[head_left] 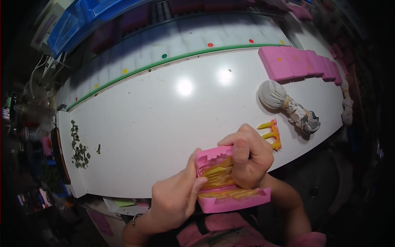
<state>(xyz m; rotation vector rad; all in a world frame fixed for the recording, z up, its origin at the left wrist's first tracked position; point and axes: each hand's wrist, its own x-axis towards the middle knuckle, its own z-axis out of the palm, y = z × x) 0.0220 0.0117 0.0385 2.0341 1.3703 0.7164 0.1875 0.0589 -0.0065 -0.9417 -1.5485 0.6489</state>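
Observation:
Close to me, at the table's front edge, a pink block mould point(234, 202) with a rubbery look is spread open, its hollow streaked with yellow. My left hand point(175, 193) grips its left side, thumb on the inner edge. Curled fingers of my right hand point(252, 158) close on the mould's right part; whether they also pinch something inside is hidden. Just right of that hand, a yellow pronged piece point(272, 136) with a pinkish back lies on the table.
A tied white cloth pouch point(272, 94) lies at the right of the white table point(144, 111). Behind it several pink blocks point(288, 64) stand in a row. Small dark green pieces point(80, 154) are scattered at left. A green strip point(181, 51) edges the back; a blue bin point(74, 26) is beyond.

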